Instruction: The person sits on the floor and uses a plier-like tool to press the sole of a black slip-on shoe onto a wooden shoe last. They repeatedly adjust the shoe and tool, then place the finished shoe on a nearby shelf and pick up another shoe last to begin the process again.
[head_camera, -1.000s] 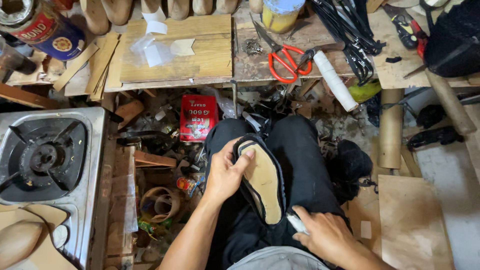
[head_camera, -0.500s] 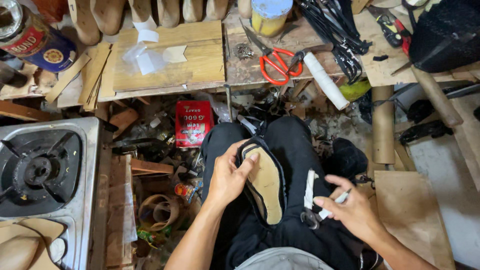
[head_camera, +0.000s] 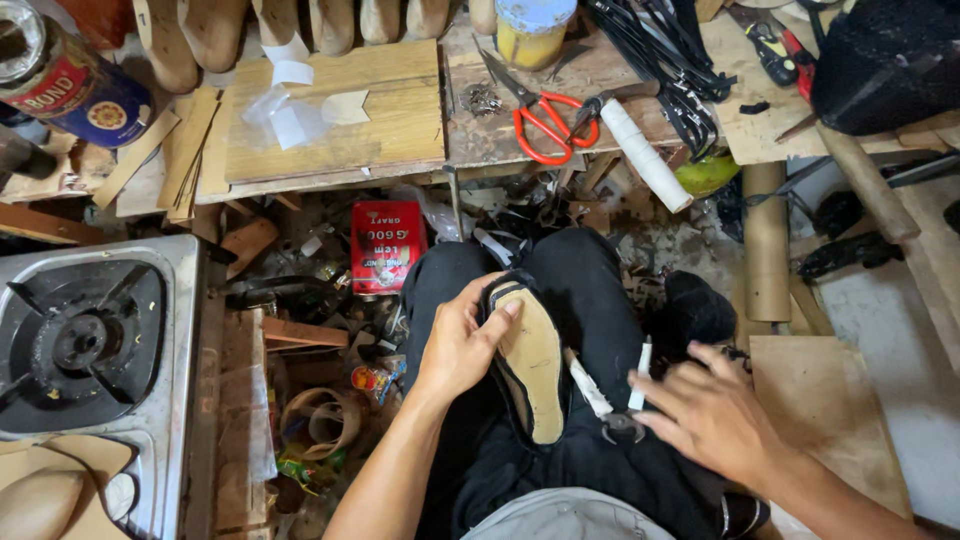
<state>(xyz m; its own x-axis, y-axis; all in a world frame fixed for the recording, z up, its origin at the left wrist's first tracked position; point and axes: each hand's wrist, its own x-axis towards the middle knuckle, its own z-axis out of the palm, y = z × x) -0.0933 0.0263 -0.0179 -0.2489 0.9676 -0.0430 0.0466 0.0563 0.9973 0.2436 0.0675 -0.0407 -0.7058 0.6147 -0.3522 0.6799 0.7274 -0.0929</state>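
Left hand (head_camera: 462, 345) grips the shoe sole (head_camera: 528, 365) on the lap, fingers (head_camera: 497, 318) curled over its upper edge. Right hand (head_camera: 712, 415), fingers spread open, touches white-handled pliers (head_camera: 612, 400) lying just beside the sole.

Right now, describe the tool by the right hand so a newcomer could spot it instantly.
Start at the person's black-trousered lap, where the left hand steadies an upturned shoe sole. Just beside that sole, under the right hand, lie pincers. Their white handles, splaying up from dark metal jaws, set them apart from the tan sole.
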